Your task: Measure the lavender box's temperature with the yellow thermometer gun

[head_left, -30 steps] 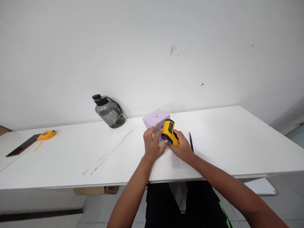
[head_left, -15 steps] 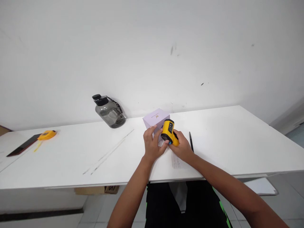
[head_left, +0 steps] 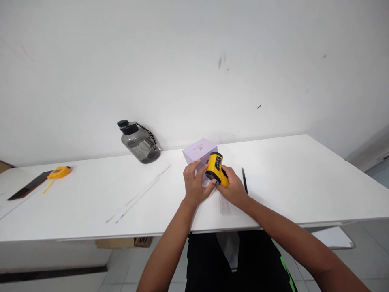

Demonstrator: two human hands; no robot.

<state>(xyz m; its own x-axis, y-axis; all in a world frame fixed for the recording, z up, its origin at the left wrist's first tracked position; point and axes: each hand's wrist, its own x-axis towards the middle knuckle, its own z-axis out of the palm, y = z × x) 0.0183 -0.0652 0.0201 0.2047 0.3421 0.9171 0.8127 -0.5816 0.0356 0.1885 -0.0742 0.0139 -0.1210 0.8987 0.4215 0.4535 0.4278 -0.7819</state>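
Note:
A yellow and black infrared thermometer gun (head_left: 215,161) is held over the table in front of me. My right hand (head_left: 235,188) is wrapped round its handle. From the other side, my left hand (head_left: 193,184) grips its body, with the thumb by the small blue part at the rear and the fingers along its left side. Directly behind lies a pale purple box (head_left: 197,150), partly covered by the left fingers and the thermometer. A sheet of paper with writing (head_left: 225,207) lies under my right wrist. Just right of that hand is a black pen (head_left: 244,178).
A grey see-through water bottle (head_left: 140,145) with a black cap stands near the wall. Farther left, a yellow tape measure (head_left: 60,172) touches a dark flat rectangular object (head_left: 30,185). The white table (head_left: 146,221) has its front edge close to my body.
Both hands keep their hold on the thermometer almost unmoved. Only a very slight shift of the whole view shows.

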